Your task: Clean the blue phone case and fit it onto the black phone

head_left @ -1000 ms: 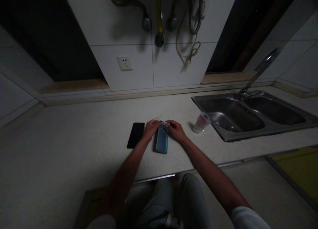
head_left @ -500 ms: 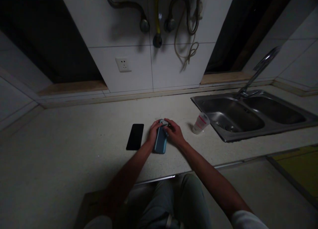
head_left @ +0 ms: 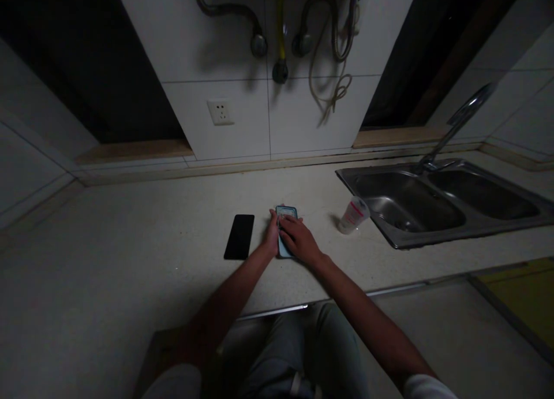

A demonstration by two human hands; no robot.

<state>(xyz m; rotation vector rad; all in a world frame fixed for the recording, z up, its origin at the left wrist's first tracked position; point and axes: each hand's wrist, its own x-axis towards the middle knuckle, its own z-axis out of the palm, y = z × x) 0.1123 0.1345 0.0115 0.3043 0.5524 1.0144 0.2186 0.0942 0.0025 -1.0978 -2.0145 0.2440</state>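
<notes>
A blue-rimmed phone case [head_left: 287,250] is in my left hand [head_left: 272,236], just above or on the counter. My left fingers wrap its left edge, and fingertips show at its right side. A pale, patterned layer [head_left: 287,211] shows at its upper end; I cannot make out what it is. My right hand [head_left: 302,241] lies across the middle of the case, fingers stretched to the left and thumb apart from them, covering much of the surface. Left of my hands, a black phone [head_left: 239,237] rests flat on the counter.
A tilted clear plastic cup [head_left: 354,216] with red markings stands on the pale counter [head_left: 142,231], right of my hands. Further right is a steel double sink [head_left: 396,240] with a faucet [head_left: 456,122]. Pipes [head_left: 234,9] and a wall socket [head_left: 220,112] are on the tiled wall behind.
The case has turned from its plain blue side to a paler, patterned face. My right hand has shifted from its top end to lie across its middle. The view has moved slightly.
</notes>
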